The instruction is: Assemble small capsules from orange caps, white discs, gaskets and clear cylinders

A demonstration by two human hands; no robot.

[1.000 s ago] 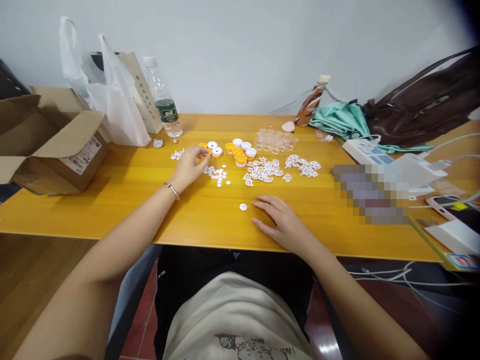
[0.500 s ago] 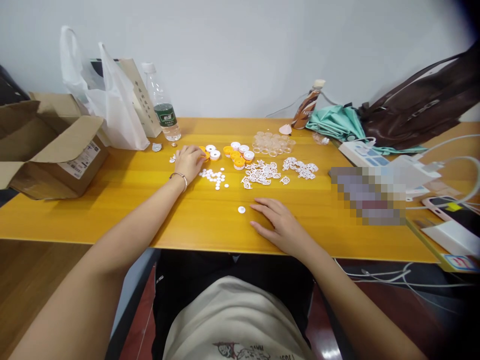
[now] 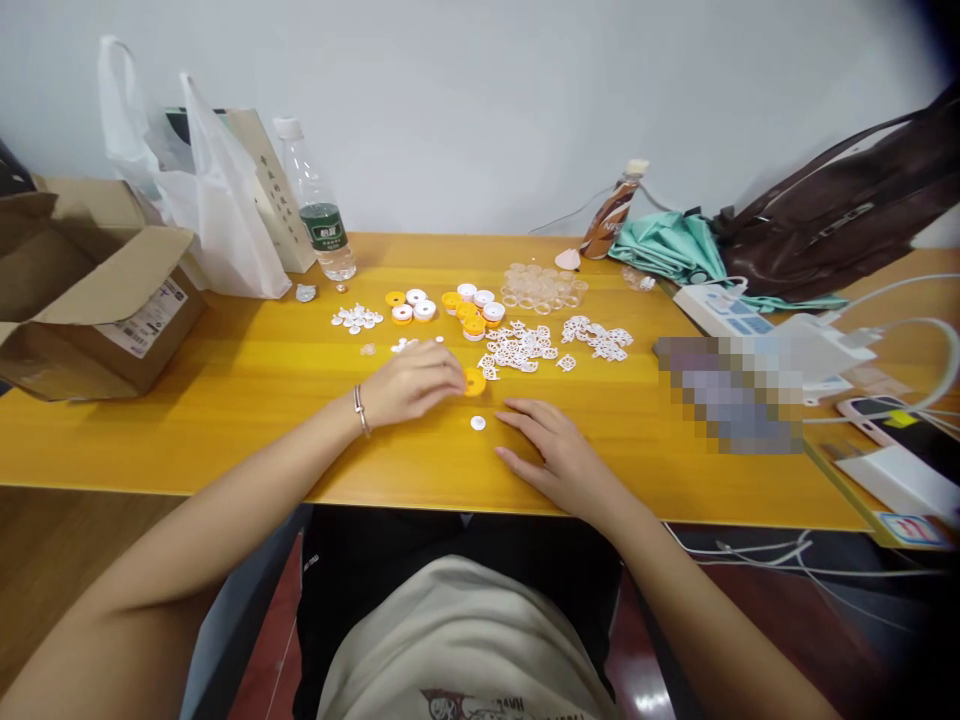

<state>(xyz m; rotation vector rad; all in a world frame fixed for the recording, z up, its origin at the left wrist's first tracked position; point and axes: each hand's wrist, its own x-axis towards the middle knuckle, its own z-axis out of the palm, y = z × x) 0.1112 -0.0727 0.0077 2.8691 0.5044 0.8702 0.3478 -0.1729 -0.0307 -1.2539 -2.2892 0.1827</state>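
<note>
Between its fingertips my left hand (image 3: 416, 382) pinches a round yellow plastic cap (image 3: 474, 381), just above the table. A small white disc (image 3: 478, 423) lies on the wood below the cap. My right hand (image 3: 546, 447) rests on the table to the right of that disc, fingers apart and holding nothing. Behind my left hand, more yellow and white round parts (image 3: 424, 310) sit in a group, and a second such group (image 3: 474, 326) stands to its right. Small white discs (image 3: 405, 346) are partly hidden behind my left hand. White stemmed pieces (image 3: 357, 319) lie farther left.
White openwork pieces (image 3: 521, 347) and clear rings (image 3: 543, 288) spread across the table's (image 3: 660, 480) middle. A cardboard box (image 3: 97, 320), plastic bag (image 3: 232, 220) and water bottle (image 3: 324, 225) stand left. At right are a drink bottle (image 3: 613, 215), power strip (image 3: 724, 318) and brown bag (image 3: 832, 205).
My left hand has come right and nearer to me from the yellow and white parts, carrying a yellow cap towards the lone white disc. My right hand has hardly moved.
</note>
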